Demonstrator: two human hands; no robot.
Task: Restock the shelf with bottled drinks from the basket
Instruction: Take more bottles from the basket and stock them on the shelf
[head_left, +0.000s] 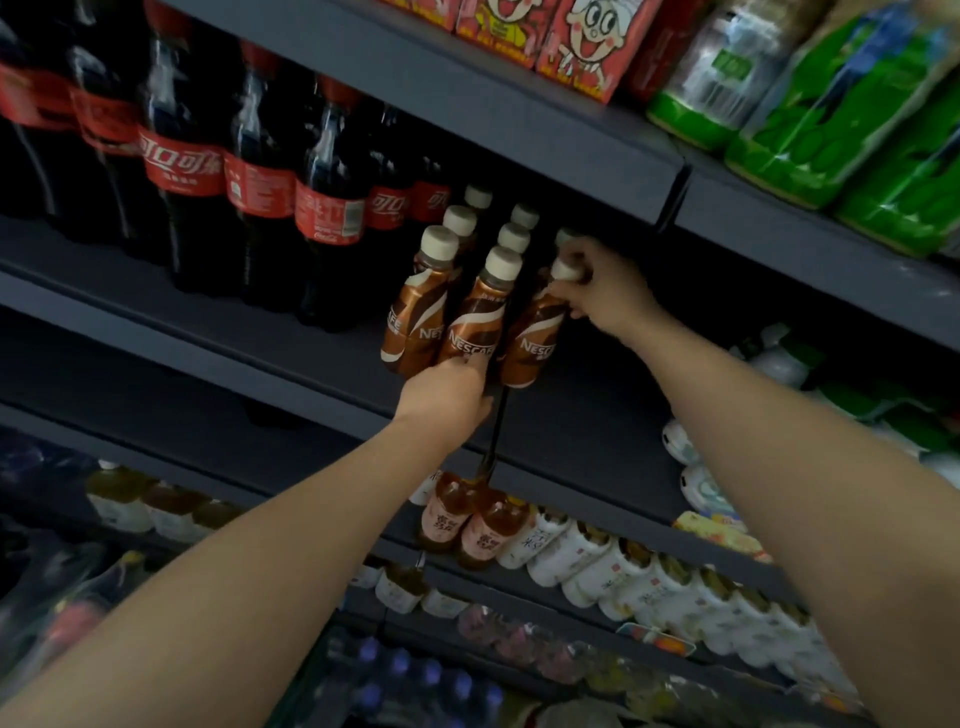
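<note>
On the dark shelf (291, 332), the right hand (597, 291) pinches the white cap and neck of the rightmost Nescafé bottle (535, 338). The left hand (447, 395) curls its fingers against the base of the middle Nescafé bottle (475, 322), beside the cola bottles (327, 208).

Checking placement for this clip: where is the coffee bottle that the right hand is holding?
In the head view, the coffee bottle stands right of centre on the dark shelf, rightmost of the front row of coffee bottles, the right hand gripping its white cap.
</note>
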